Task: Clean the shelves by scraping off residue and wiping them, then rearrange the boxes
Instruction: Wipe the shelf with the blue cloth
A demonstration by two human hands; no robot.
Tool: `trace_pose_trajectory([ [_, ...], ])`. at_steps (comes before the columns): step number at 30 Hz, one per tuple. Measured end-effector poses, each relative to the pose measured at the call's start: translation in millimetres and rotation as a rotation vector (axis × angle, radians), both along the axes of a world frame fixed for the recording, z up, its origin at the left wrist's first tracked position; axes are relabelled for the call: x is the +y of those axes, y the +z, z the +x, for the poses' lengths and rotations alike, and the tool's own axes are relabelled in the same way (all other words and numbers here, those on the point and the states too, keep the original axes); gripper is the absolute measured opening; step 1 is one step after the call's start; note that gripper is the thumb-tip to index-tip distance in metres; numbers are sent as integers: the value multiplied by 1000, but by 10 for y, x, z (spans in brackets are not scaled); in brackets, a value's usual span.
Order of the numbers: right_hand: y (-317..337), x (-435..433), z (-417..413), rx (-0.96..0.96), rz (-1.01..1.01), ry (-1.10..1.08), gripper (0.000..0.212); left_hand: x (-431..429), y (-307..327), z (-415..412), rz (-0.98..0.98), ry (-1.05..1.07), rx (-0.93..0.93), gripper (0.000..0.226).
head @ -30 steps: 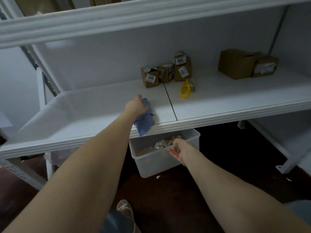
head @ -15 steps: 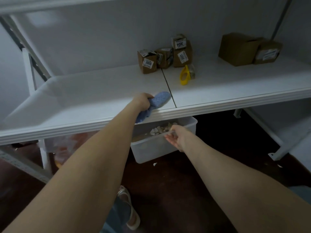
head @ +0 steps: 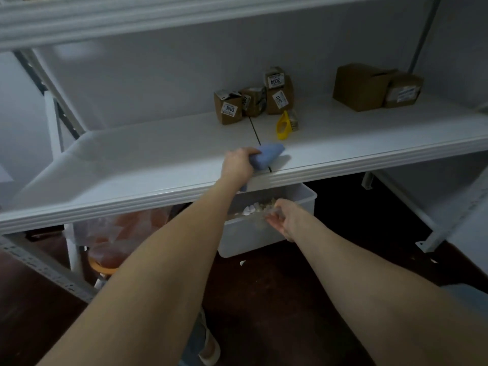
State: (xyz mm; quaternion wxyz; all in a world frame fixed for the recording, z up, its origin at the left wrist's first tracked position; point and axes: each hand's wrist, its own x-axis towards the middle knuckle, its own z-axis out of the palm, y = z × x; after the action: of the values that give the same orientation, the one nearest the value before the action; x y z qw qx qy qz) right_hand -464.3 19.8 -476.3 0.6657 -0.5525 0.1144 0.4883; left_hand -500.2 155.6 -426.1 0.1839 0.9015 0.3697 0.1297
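Fingers (head: 248, 154) of the left hand (head: 237, 166) curl round a bunched blue cloth (head: 268, 157) and press it onto the shelf (head: 148, 167), just left of centre frame. We note the cloth lies over the seam (head: 254, 129) between the two shelf panels, near the front edge, with a corner of it hanging below the lip.

Right hand (head: 284, 220), lower centre, sits at the front rim of a translucent plastic bin (head: 248, 240) under the shelf. Its fingers are blurred; we cannot tell whether they grip the rim or only touch it. Pale scraps (head: 252, 207) lie inside the bin.

At the back of the shelf, upper centre, we count four small boxes (head: 228, 109): labels read 3005, 2011 and, on the one stacked on top, 3004; the fourth label is illegible. A yellow scraper (head: 283, 126) lies just in front of them, right of the seam. Two larger boxes (head: 361, 87) stand touching each other at upper right, well apart from the small group.

An upper shelf (head: 184, 18) crosses the top of the frame. Dark floor (head: 264, 299) shows below, between the forearms.
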Motion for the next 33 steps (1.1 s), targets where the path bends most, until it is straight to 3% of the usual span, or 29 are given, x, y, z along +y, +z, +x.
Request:
trace_pose_trajectory([
  [5,-49,58,108,-25,-43,30,24,253,18,-56,-97,47,288,59],
  [10,-78,52,147,-21,-9,-11,22,-63,-48,128,-86,-92,170,53],
  [13,-86,34,143,-43,21,-15,5,-187,-93,111,-114,-158,103,49],
  [15,-97,18,142,-50,42,-21,7,-321,-137,69,-117,-223,98,47],
  [20,-115,-42,249,-60,-40,5,15,-118,-32,-91,-33,-6,-149,52],
  [21,-120,-42,282,-59,-58,10,14,-11,5,-131,-16,41,-81,52],
  [24,-125,-36,321,-55,-77,27,20,156,32,-179,-31,50,350,54],
  [25,-130,-31,328,-56,-72,26,21,130,18,-149,-52,20,390,55],
  [29,-118,-52,285,-65,-50,25,12,-180,-106,66,-160,-118,140,46],
  [33,-52,-135,260,-66,0,-27,4,-404,-252,220,-50,-219,54,36],
])
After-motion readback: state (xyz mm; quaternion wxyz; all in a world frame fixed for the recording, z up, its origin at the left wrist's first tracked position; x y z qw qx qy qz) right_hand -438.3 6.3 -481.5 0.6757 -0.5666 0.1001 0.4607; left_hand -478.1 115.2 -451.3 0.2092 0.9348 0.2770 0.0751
